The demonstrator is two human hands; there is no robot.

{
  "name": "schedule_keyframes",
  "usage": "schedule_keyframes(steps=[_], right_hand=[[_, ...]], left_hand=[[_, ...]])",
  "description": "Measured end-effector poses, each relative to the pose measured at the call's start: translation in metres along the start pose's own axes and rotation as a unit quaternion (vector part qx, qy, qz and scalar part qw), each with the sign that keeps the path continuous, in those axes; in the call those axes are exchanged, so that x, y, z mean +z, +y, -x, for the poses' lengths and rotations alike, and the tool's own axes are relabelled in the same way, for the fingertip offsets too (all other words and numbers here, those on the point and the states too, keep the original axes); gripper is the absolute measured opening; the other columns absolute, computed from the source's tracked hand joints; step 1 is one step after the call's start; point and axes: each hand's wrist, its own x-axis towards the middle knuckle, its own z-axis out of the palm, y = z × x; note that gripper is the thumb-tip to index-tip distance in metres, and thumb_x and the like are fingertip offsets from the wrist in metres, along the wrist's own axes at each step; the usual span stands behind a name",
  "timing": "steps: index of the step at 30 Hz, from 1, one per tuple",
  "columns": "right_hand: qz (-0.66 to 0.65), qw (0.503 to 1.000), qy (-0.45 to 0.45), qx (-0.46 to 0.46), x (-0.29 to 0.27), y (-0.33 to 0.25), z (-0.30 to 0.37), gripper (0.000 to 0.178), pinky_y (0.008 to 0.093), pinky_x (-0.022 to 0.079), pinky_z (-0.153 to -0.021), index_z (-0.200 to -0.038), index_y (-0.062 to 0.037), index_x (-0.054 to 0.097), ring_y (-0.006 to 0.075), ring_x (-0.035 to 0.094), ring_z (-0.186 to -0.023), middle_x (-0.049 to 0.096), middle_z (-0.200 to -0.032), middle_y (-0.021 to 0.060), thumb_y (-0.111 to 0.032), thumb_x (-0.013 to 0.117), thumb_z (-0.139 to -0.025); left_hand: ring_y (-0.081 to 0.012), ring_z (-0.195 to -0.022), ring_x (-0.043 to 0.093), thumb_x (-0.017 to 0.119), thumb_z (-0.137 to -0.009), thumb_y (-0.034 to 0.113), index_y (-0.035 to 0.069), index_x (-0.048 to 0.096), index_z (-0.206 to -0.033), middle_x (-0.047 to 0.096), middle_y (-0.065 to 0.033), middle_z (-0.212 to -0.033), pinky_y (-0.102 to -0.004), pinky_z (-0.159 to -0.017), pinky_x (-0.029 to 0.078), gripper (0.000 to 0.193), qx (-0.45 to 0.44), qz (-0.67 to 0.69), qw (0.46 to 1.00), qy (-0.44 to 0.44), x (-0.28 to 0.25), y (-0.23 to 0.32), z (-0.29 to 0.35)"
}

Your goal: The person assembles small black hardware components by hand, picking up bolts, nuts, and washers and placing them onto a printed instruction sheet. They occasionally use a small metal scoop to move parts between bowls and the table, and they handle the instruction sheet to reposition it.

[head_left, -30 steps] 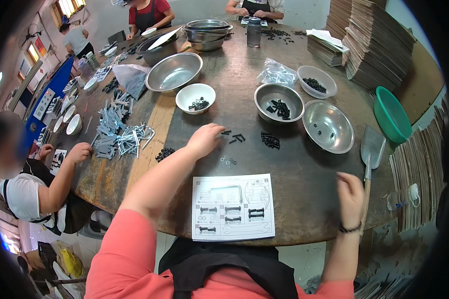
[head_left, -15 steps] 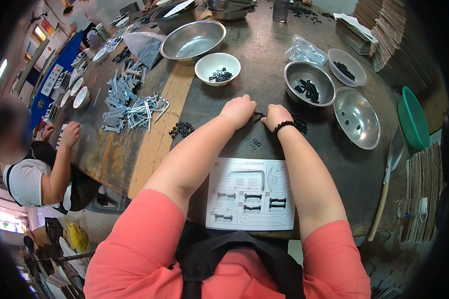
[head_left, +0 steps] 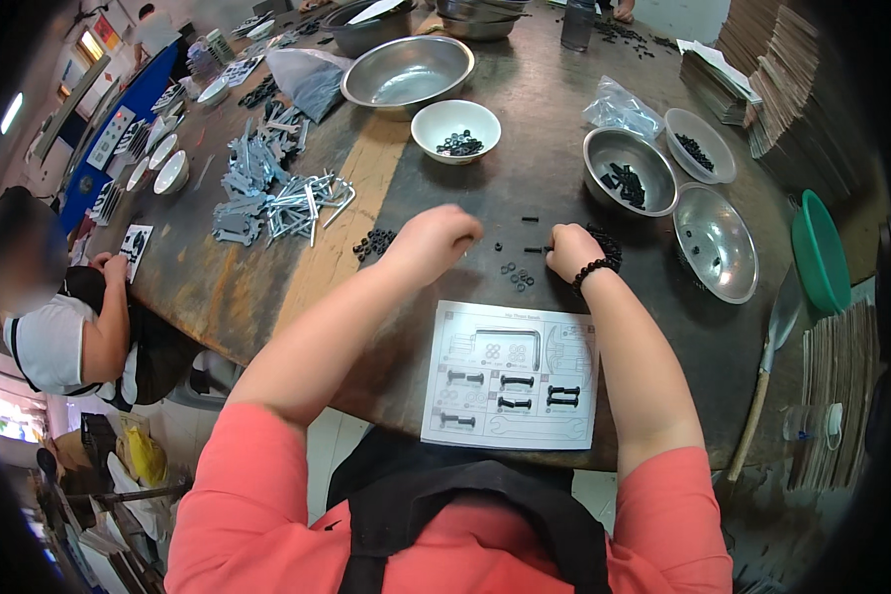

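In the head view, the person sits at a dark wooden table (head_left: 525, 129) with both hands resting on its top. The left hand (head_left: 436, 238) lies with its back up and the fingers curled down to the wood; if something is inside it, I cannot tell. The right hand (head_left: 572, 249) wears a black bead bracelet (head_left: 594, 269) and is closed in a pinch on a small black bolt (head_left: 535, 248), which sticks out to the left, between the two hands. Just below them some black washers (head_left: 517, 277) lie loose on the table, and a small heap of black nuts (head_left: 374, 243) is just beside the left wrist. Near the table edge, in front of the person, lies a printed parts sheet (head_left: 513, 376). Behind the hands stand a white bowl (head_left: 455, 127) and a steel bowl (head_left: 629, 168), both with black small parts. Farther left is a pile of grey metal wrenches (head_left: 277, 193).
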Motion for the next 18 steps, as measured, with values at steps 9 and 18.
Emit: schedule_keyframes(steps=[9, 18], right_hand=[[-0.295, 0.945, 0.022, -0.138, -0.028, -0.046, 0.080, 0.017, 0.0339, 0.049, -0.073, -0.091, 0.0007, 0.062, 0.0273, 0.061, -0.082, 0.063, -0.088, 0.0152, -0.010, 0.063, -0.078], [-0.296, 0.940, -0.034, -0.169, 0.008, -0.067, 0.120, 0.014, 0.0311, 0.049, -0.070, -0.089, -0.0010, 0.064, 0.0222, 0.059, -0.077, 0.060, -0.083, 0.0113, -0.005, 0.062, -0.076]], left_hand=[[-0.0267, -0.084, 0.061, 0.065, -0.077, 0.004, 0.007, 0.064, -0.090, 0.064, -0.0085, -0.088, -0.0340, -0.075, 0.049, 0.013, -0.018, 0.122, 0.990, -0.063, 0.003, 0.036, 0.095], [-0.0307, -0.090, 0.057, 0.063, -0.075, 0.006, 0.006, 0.060, -0.091, 0.060, -0.0111, -0.092, -0.0397, -0.080, 0.046, 0.017, 0.032, 0.059, 0.997, -0.025, 0.022, 0.026, 0.107]])
